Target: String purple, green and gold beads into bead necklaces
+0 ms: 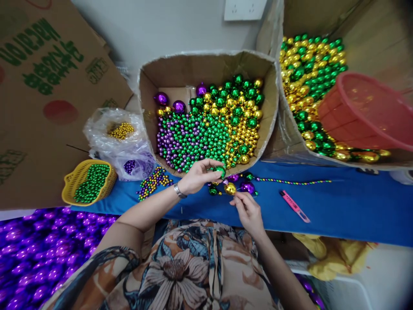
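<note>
My left hand (201,176) reaches over the front edge of the middle cardboard box, thumb and fingers closed around a shiny green ball (220,172). Just right of it, my right hand (248,211) pinches at the lower side of a gold ball (230,188); what exactly lies between its fingertips is too small to make out. Purple balls (248,187) and small green beads lie behind and beside the gold ball on the blue cloth. From this cluster a string of small beads (293,180) in purple, green and gold runs off to the right.
The middle box (273,99) holds loose green, gold and purple balls. At right, a red basket (332,107) sits in another box of balls. A pink cutter (294,206) lies on the blue cloth (348,206). Left stand a yellow basket (112,183) and bead bags (97,125).
</note>
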{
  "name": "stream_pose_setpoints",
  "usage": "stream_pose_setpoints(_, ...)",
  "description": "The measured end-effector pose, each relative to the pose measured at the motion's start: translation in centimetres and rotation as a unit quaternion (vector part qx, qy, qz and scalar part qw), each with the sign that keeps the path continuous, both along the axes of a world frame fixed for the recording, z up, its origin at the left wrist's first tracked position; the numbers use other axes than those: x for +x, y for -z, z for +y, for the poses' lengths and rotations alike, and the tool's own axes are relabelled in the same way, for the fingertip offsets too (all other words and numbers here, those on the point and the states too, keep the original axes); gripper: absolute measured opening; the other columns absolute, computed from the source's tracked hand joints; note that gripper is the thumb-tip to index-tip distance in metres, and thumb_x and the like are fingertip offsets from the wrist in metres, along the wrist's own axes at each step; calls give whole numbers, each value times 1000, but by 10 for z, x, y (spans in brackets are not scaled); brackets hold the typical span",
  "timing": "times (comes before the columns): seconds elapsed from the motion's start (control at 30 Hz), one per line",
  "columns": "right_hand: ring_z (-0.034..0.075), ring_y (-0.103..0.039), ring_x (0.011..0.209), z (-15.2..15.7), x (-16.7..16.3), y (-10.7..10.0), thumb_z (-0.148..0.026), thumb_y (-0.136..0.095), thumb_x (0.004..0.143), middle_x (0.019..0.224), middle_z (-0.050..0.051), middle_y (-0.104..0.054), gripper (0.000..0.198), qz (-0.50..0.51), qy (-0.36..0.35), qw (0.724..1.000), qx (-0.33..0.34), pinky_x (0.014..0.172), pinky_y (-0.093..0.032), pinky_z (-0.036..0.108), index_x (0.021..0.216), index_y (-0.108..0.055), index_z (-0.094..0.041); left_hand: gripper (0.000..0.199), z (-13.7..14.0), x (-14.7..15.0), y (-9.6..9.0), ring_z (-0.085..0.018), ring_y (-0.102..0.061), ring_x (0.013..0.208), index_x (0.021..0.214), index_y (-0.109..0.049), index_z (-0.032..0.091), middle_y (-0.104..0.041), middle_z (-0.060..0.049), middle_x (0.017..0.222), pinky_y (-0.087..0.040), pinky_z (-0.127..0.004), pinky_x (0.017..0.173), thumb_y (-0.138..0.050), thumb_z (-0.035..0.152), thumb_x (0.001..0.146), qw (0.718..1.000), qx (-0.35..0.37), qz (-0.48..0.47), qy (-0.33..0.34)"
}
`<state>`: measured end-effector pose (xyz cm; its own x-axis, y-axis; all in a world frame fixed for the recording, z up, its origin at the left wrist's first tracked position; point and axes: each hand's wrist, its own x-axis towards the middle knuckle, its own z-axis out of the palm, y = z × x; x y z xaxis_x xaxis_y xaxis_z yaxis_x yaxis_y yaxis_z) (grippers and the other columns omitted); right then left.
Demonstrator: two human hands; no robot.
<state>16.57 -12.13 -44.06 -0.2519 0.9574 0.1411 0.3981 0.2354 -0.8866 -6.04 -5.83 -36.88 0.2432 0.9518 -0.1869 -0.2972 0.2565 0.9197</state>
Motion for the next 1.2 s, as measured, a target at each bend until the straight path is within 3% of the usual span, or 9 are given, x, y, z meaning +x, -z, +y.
stream_pose_setpoints(0.17,14,-69,76,0,-5,5,-37,-53,94,90,3,-65,25,71,18,993,-94,69,-57,27,113,-59,-22,39,-3,2,3,-8,-57,60,109,-67,17,-61,1,71,-54,-22,61,-78,34,76,995,57,80,11)
stream_pose_setpoints(0.4,11,-63,70,6,-15,22,-45,-66,84,94,3,-66,40,259,52,940,-216,64,-56,26,118,-58,-24,45,-7,0,-1,-16,-65,95,124,-63,21,-69,-9,114,-55,-27,76,-69,40,83,983,125,120,54)
stream_pose_setpoints(0.53,10,-61,70,8,-12,22,-42,-68,83,94,3,-64,39,293,48,928,-226,65,-54,26,117,-59,-26,37,9,-24,4,-18,-66,101,120,-64,21,-69,-10,117,-56,-29,81,-61,40,89,972,155,176,-36)
stream_pose_setpoints(0.67,9,-59,67,10,-7,15,-41,-70,81,90,2,-63,37,315,56,920,-225,63,-51,25,114,-61,-26,25,39,-65,10,-15,-67,89,103,-69,15,-73,-8,100,-54,-28,81,-64,32,85,899,193,346,-189)
stream_pose_setpoints(0.77,9,-58,65,11,-4,12,-42,-71,80,88,2,-63,38,327,54,915,-229,60,-50,24,112,-61,-26,22,55,-80,11,-14,-66,81,100,-68,14,-73,-7,94,-53,-26,75,-62,28,86,863,217,406,-209)
stream_pose_setpoints(0.87,10,-57,65,11,-3,12,-42,-70,81,89,2,-63,37,327,46,915,-233,59,-50,25,113,-61,-25,19,62,-66,10,-13,-66,77,99,-69,14,-73,-6,92,-51,-24,69,-59,27,87,843,257,442,-166)
stream_pose_setpoints(0.97,9,-57,66,10,0,13,-41,-68,83,90,2,-62,36,324,42,916,-233,60,-50,25,115,-60,-26,17,72,-35,12,-15,-66,82,100,-68,16,-73,-5,94,-50,-27,74,-58,24,89,808,324,484,-90)
stream_pose_setpoints(1.07,9,-58,68,9,3,13,-40,-67,84,92,1,-62,35,318,40,918,-233,62,-50,24,116,-60,-27,18,94,-4,16,-19,-63,91,103,-67,16,-71,-7,98,-47,-33,84,-55,22,91,737,391,551,-23)
stream_pose_setpoints(1.2,10,-58,68,8,8,13,-41,-67,84,92,2,-62,36,313,49,921,-228,62,-51,25,117,-60,-27,22,132,26,22,-25,-56,94,100,-67,14,-68,-12,96,-42,-38,82,-47,21,94,637,405,656,18)
